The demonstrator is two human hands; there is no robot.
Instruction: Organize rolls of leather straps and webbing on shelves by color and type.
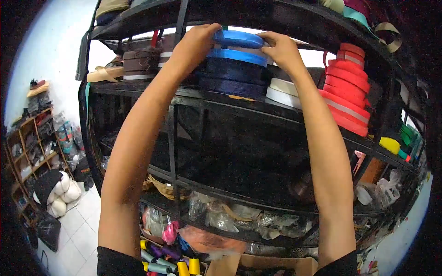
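Observation:
Both my arms reach up to a black shelf, where a flat roll of bright blue webbing point(240, 38) sits between my hands. My left hand point(199, 42) grips its left edge, and my right hand point(282, 49) pinches its right edge between thumb and fingers. Directly under it is a second blue roll point(237, 58), stacked over dark navy rolls point(232, 76). Whether the held roll touches the stack, I cannot tell. White rolls point(283, 93) lie below my right hand, with a tall pile of red rolls point(346, 85) farther right.
Brown rolls point(138, 64) and a beige strap point(105, 74) lie left on the same shelf point(184, 94). Lower shelves hold plastic bags point(258, 223) and a wicker basket point(161, 188). Thread cones point(183, 267) stand at the bottom. A wooden cubby rack point(34, 152) is far left.

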